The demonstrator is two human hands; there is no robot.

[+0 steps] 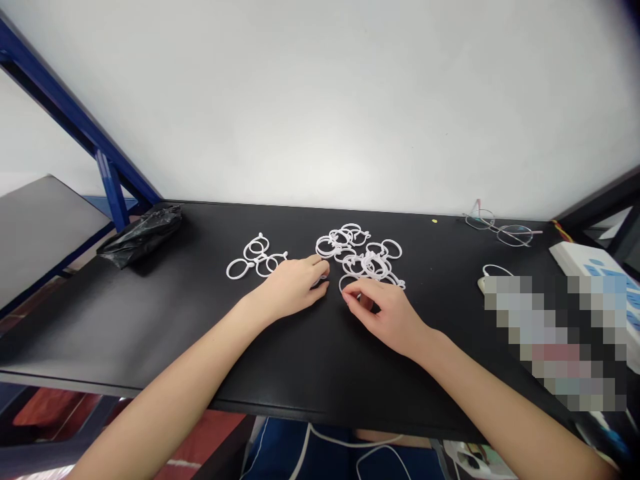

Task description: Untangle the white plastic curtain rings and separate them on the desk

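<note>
Bare forearms [480, 380] stretch over the black desk [295, 363]. At the right hand [387, 310], the tips of thumb and forefinger meet, seemingly pinching the near edge of a white ring [340, 283]. Most of that ring lies just beyond them, round, with no long axis; the right hand is the nearer. The left hand [297, 283] is palm-down with fingers curled over a white bit [323, 277]; whether they grip it, I cannot tell. Beyond the right fingers lies the pile [376, 265]; left of the left hand, the loose rings [237, 269].
</note>
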